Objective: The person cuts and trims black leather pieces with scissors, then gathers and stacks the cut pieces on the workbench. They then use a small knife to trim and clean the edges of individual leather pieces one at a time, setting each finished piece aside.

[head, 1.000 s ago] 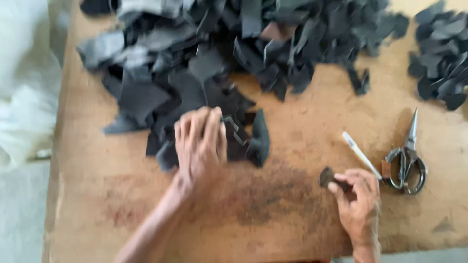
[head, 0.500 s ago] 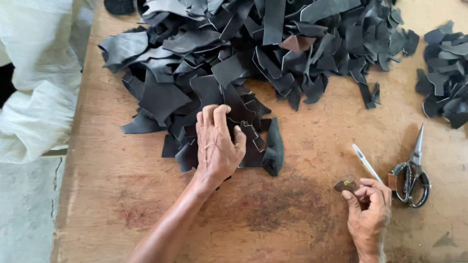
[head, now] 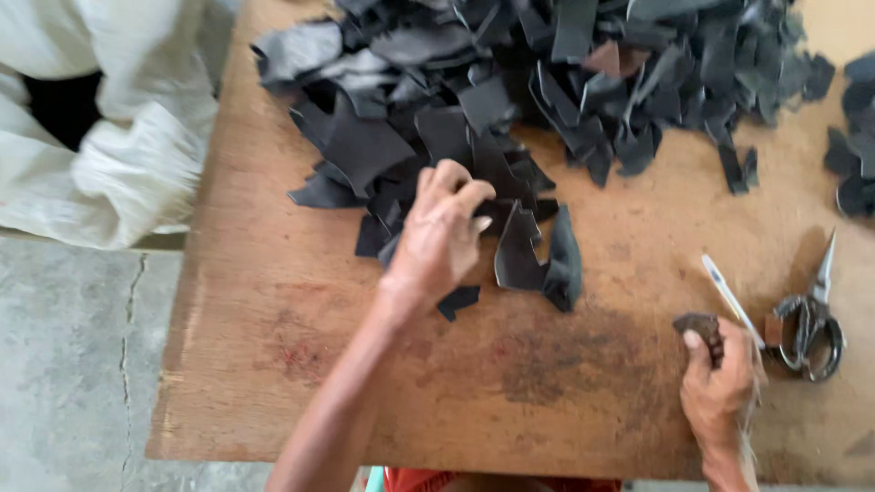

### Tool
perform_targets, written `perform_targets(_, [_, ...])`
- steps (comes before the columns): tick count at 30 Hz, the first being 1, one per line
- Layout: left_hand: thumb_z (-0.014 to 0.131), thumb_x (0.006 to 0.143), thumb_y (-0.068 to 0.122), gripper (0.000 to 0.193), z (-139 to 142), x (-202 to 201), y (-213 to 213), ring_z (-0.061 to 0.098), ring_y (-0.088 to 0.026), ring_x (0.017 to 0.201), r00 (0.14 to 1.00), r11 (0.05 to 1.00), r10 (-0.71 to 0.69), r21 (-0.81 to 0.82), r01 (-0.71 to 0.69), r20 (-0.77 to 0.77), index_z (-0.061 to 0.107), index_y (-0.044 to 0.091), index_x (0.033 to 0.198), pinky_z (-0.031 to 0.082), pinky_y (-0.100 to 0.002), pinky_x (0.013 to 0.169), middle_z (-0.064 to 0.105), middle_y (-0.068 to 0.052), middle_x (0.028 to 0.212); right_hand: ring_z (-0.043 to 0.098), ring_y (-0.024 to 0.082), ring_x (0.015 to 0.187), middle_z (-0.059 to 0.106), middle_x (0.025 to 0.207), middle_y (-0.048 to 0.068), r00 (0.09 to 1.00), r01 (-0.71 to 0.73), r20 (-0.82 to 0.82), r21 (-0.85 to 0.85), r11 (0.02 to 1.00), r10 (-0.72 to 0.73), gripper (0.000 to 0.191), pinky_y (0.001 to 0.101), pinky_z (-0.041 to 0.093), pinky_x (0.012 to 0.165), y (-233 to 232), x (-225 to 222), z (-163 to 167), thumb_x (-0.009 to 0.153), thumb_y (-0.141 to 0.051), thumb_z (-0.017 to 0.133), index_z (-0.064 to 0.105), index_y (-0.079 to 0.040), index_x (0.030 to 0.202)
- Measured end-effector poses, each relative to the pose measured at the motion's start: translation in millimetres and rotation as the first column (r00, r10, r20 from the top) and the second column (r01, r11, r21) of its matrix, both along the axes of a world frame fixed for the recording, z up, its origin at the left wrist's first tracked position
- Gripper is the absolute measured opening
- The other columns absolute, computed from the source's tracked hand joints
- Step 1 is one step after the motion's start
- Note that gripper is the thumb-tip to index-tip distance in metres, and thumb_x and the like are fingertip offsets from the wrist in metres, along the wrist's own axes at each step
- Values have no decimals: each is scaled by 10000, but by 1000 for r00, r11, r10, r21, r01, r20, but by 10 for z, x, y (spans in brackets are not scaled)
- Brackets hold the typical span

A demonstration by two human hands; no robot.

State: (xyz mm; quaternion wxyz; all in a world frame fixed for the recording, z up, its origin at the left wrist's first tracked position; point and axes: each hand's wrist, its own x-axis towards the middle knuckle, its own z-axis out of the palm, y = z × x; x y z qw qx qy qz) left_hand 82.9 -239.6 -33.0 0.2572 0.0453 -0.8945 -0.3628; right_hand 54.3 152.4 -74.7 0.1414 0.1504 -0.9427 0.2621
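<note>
Basically, the wooden surface (head: 273,346) carries a big heap of black scraps (head: 547,82) across its far side, spilling toward the person. A white sack (head: 109,155) sits off the left edge of the surface. A second, smaller heap of scraps (head: 852,146) lies at the far right edge.

The left hand (head: 442,232) rests palm down on the near tongue of the big heap, fingers curled and half closed over the black pieces, gripping or pressing them; cannot tell if any single piece is pinched. Just right of it, a curled black strip (head: 538,260) stands up from the surface, long axis running away from the person. One small loose scrap (head: 458,301) lies just below the left wrist.

The right hand (head: 720,387) is well apart, at the near right, closed on a small brown piece (head: 700,325) held between thumb and fingers. The scissors (head: 811,314) lie just right of that hand, blades pointing away from the person, with a white pen (head: 729,292) between hand and scissors, tilted. So the scraps lie ahead of the left hand, which is much nearer to them.

Versus half a second ago: left fingers have curled in from a flatter spread, and the right hand sits lower in view.
</note>
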Motion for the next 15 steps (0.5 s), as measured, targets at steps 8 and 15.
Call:
perform_targets(8, [850,792,61,294,78,85,-63,585,-293,964,993,999,50,16,-52,103,615,59,968,490,-433,869,609,-93,976,643,292,911,658,1011,143,997,-32,-71,89,996,38,231,376,510,821,178,-22,-134,1134,-215,733,619,-15,1120])
perform_targets(15, [642,979,-44,203,119,157,-233,667,-188,836,974,885,146,464,-50,-173,468,32,1050,559,-291,725,651,-87,936,673,209,874,689,1041,130,996,61,79,-177,982,-47,227,318,532,793,-53,53,14,1170,-203,651,574,10,1161])
